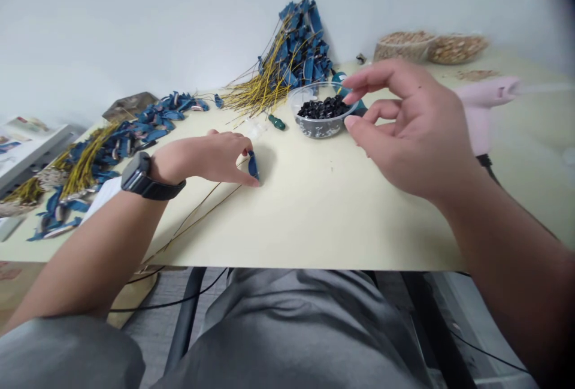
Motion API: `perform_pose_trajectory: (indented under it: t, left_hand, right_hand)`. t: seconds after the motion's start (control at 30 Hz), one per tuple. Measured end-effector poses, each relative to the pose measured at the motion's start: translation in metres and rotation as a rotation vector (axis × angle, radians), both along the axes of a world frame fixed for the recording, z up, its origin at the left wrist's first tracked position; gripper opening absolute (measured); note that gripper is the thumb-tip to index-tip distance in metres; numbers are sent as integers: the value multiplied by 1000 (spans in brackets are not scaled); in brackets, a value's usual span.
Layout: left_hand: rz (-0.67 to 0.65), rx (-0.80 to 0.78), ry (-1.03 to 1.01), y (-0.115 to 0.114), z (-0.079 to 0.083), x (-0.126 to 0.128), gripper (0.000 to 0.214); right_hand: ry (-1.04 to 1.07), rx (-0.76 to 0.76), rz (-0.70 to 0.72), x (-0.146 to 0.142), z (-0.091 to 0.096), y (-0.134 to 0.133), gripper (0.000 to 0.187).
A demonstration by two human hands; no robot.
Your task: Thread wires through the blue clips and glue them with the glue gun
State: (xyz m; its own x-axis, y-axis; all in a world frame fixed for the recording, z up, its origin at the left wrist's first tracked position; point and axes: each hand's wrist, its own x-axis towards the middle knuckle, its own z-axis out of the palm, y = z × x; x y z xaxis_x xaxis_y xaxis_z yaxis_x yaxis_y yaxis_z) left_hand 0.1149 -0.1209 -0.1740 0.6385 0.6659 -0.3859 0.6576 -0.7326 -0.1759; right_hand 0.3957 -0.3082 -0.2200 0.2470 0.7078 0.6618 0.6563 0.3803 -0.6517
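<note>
While left hand [213, 155] pinches blue piece [253, 166], right hand [413, 125], loosely spread, hovers beside clear plastic bowl [318, 131] of black bits [321, 107].

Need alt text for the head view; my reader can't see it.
A person's left hand pinches a small curved blue piece at a pale yellow table; the open right hand is by a round clear plastic bowl of small black pieces.
</note>
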Motion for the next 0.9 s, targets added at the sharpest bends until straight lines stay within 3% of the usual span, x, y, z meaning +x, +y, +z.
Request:
perform_pose_trajectory:
  t: [0.23,0.5,0.9]
  left_hand:
    - [-110,-102,-196,-8,-9,20,104]
    - [-334,-282,-535,-10,-40,56,90]
    - [-367,-277,-590,-11,-51,60,98]
  right_hand:
    - [-30,-203,9,-4,6,0,24]
    - [-160,-440,77,2,-6,12,12]
    - [-234,-575,73,2,-23,28,15]
